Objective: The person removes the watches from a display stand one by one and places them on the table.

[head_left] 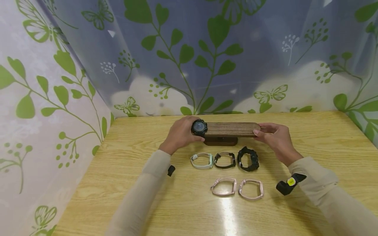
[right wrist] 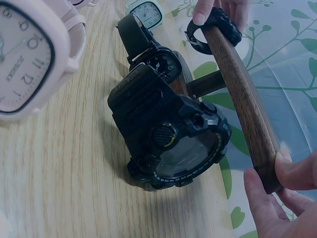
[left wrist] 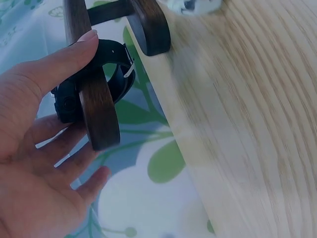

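A dark wooden watch stand [head_left: 230,129], a long bar on a short foot [head_left: 220,141], stands near the table's far edge. Round the bar's left end loops a black digital watch [head_left: 199,127], its face turned up. My left hand [head_left: 182,133] grips this watch; in the left wrist view the thumb [left wrist: 74,58] lies over its strap while fingers reach below the bar. The bar's right end is pinched between thumb and fingers of my right hand [head_left: 277,139]. Just in front of the stand lies a chunky black watch [head_left: 248,159], the nearest loose watch to my right hand.
Beside the chunky watch lie a slim black watch [head_left: 225,160] and a mint-green watch [head_left: 202,161]. Closer to me are two pink watches, a left one [head_left: 224,186] and a right one [head_left: 251,189]. A leaf-patterned curtain [head_left: 189,65] hangs behind the wooden table [head_left: 189,209].
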`<state>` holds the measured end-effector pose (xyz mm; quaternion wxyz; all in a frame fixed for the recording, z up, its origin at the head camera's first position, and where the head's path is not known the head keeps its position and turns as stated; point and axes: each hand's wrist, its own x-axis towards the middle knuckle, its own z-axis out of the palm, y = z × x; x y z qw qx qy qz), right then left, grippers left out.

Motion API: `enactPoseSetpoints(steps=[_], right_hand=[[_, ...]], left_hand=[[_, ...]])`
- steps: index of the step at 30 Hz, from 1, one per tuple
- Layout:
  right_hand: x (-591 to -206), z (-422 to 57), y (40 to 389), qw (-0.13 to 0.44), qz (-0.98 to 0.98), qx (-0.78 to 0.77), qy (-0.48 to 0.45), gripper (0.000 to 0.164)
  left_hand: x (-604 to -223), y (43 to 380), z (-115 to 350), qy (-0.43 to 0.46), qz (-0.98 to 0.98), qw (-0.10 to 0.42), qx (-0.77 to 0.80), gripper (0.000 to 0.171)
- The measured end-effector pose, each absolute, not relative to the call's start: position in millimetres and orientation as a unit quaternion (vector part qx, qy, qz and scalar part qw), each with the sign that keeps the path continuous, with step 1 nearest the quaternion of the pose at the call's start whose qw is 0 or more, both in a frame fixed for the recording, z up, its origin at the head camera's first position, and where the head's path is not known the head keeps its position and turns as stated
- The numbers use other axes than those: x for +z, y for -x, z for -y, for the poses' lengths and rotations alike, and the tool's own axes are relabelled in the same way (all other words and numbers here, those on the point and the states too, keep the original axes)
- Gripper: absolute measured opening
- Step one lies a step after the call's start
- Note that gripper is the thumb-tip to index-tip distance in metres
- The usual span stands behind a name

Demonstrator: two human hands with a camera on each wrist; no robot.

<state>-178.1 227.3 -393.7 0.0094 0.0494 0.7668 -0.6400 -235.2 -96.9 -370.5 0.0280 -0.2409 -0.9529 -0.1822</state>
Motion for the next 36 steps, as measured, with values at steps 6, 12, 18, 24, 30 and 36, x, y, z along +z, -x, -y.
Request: enactPoseSetpoints(steps=[6, 12, 18, 24, 30, 36], right_hand=[[-393.6, -226.9, 177.9, 0.011, -0.765, -0.642, -0.051, 0.057], [-393.3, -226.9, 178.3, 0.012, -0.768, -0.638, -0.054, 0.057], [-393.0, -227.1, 178.5, 0.011, -0.770, -0.636, -0.057, 0.057], [-394.6, -226.7, 179.3, 0.008, -0.770, -0.635, -0.056, 0.056], [-394.6, -227.2, 179.4, 0.010, -0.766, -0.640, -0.058, 0.056], [-393.8, -226.8, 179.5, 0.009, -0.767, -0.638, -0.060, 0.056]], left_hand=[[-370.6, 234.2, 109.1, 0.234, 0.952, 0.029, -0.196, 0.077], [-373.0, 232.5, 119.1, 0.228, 0.952, 0.038, -0.201, 0.078], [-374.3, 229.3, 131.6, 0.217, 0.953, 0.055, -0.205, 0.077], [-371.6, 220.5, 144.9, 0.215, 0.952, 0.086, -0.200, 0.076], [-369.0, 209.6, 155.8, 0.219, 0.949, 0.109, -0.201, 0.075], [-366.1, 196.5, 161.1, 0.226, 0.944, 0.123, -0.209, 0.074]])
